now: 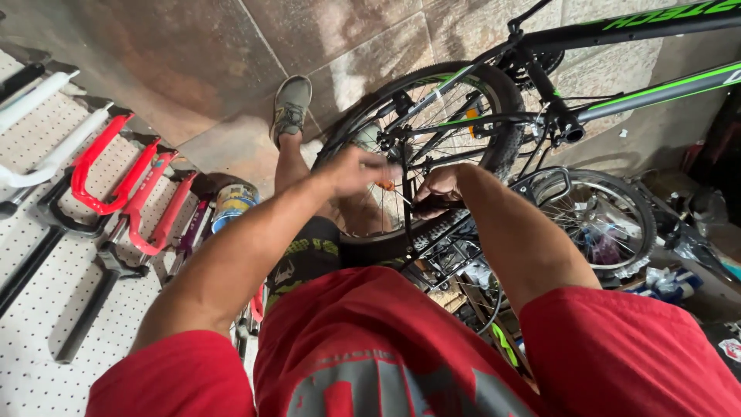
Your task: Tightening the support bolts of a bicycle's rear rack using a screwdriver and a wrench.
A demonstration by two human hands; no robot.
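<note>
head | left hand (351,171) grip blurred, closed on an orange-handled screwdriver (388,186) beside the rear wheel (432,147) | right hand (438,189) grip clenched on the black rack (471,232) over the tyre | red forks (123,181) on pegboard at left

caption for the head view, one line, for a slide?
Both hands work at a black bicycle's rear wheel: left hand with an orange-handled tool, right hand gripping the black rack.
</note>
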